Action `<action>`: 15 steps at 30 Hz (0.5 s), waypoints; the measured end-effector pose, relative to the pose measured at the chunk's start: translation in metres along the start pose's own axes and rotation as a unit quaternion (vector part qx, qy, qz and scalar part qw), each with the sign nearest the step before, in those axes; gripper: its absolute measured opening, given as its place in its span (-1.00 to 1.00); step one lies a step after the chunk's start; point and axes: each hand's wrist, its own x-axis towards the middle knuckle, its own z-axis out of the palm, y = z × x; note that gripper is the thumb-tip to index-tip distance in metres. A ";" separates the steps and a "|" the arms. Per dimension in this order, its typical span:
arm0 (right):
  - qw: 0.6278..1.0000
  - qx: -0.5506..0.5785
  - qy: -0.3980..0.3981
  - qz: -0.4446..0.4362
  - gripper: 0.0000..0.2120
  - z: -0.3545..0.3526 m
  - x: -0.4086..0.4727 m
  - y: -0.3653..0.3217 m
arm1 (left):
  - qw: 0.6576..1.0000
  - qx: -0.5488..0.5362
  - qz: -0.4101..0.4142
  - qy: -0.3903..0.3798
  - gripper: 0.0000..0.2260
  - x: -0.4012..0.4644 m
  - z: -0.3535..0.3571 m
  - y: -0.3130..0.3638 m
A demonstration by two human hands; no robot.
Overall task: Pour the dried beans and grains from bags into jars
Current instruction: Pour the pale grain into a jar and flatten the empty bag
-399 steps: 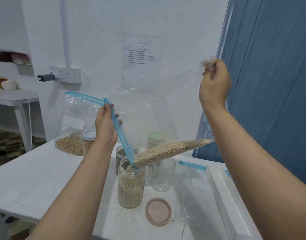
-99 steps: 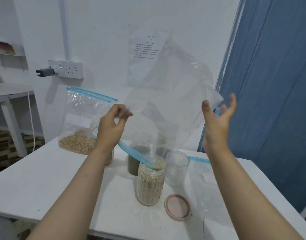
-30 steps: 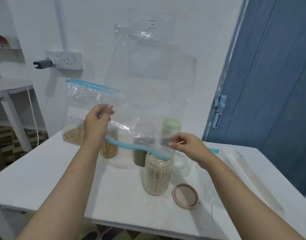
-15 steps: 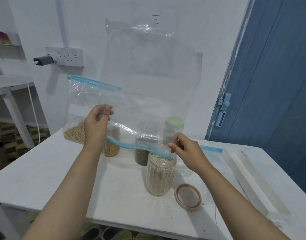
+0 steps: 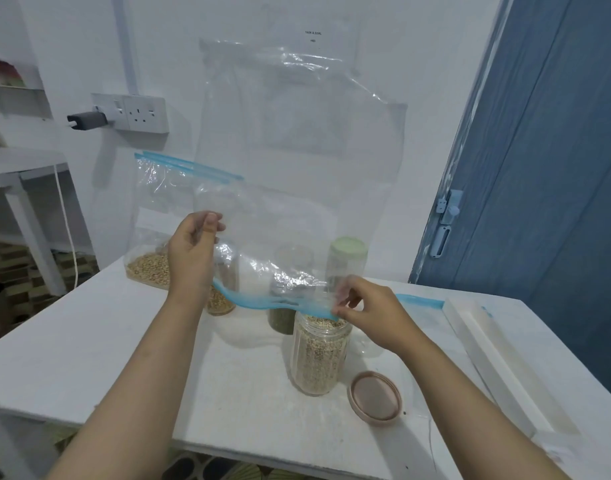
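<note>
Both hands (image 5: 193,252) pinch bag (image 5: 297,140) above jar (image 5: 318,355)

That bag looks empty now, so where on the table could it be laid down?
Bare tabletop lies left of the filled jar, in front of the bag of grain. Another strip runs along the near edge. It is crowded behind that jar, and right of it by the pink lid and white tray.

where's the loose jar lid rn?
In the head view, the pink lid lies flat on the white table, near its front edge, just right of the grain-filled open jar and below the right hand.
</note>
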 end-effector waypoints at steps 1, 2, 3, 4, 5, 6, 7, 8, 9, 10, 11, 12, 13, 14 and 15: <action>1.000 0.006 0.006 0.006 -0.77 0.000 0.000 0.000 | 1.000 0.000 -0.001 -0.001 -0.87 0.000 0.000 0.000; 1.000 0.008 0.009 0.011 -0.78 -0.001 0.001 0.000 | 1.000 -0.001 -0.002 -0.001 -0.87 0.000 0.000 -0.001; 1.000 0.003 0.005 0.013 -0.79 -0.001 0.001 -0.001 | 1.000 0.000 -0.005 -0.003 -0.87 0.001 0.000 -0.002; 1.000 -0.003 0.003 0.012 -0.80 -0.001 0.002 -0.002 | 1.000 0.001 -0.007 -0.005 -0.87 0.000 0.001 -0.002; 1.000 -0.005 0.010 0.013 -0.81 -0.002 0.003 -0.001 | 1.000 0.001 -0.009 -0.005 -0.87 0.000 0.001 -0.002; 1.000 -0.005 0.018 0.014 -0.82 -0.003 0.004 -0.002 | 1.000 0.000 -0.010 -0.004 -0.87 -0.001 0.002 -0.003; 1.000 -0.008 0.017 0.015 -0.83 -0.004 0.005 -0.002 | 1.000 -0.002 -0.011 -0.002 -0.87 -0.001 0.002 -0.003; 1.000 -0.014 0.008 0.013 -0.83 -0.004 0.005 -0.003 | 1.000 -0.002 -0.012 -0.002 -0.87 -0.001 0.002 -0.003; 1.000 -0.016 0.004 0.015 -0.83 -0.004 0.005 -0.003 | 1.000 -0.002 -0.013 -0.002 -0.87 -0.001 0.003 -0.003; 1.000 -0.013 0.007 0.018 -0.83 -0.004 0.005 -0.003 | 1.000 -0.002 -0.013 -0.003 -0.87 -0.002 0.003 -0.003; 1.000 -0.014 0.012 0.020 -0.84 -0.004 0.006 -0.002 | 1.000 -0.004 -0.012 -0.003 -0.87 -0.002 0.003 -0.004; 1.000 -0.020 0.009 0.020 -0.85 -0.003 0.006 -0.002 | 1.000 -0.004 -0.012 -0.003 -0.87 -0.001 0.003 -0.004; 0.999 -0.027 0.006 0.020 -0.85 -0.002 0.006 -0.001 | 1.000 -0.003 -0.011 -0.003 -0.87 -0.001 0.003 -0.004; 0.999 -0.025 0.013 0.023 -0.85 -0.002 0.006 -0.001 | 1.000 -0.002 -0.010 -0.004 -0.88 -0.002 0.004 -0.004; 0.999 -0.015 0.026 0.028 -0.85 -0.003 0.007 0.000 | 1.000 -0.004 -0.009 -0.004 -0.88 -0.001 0.004 -0.004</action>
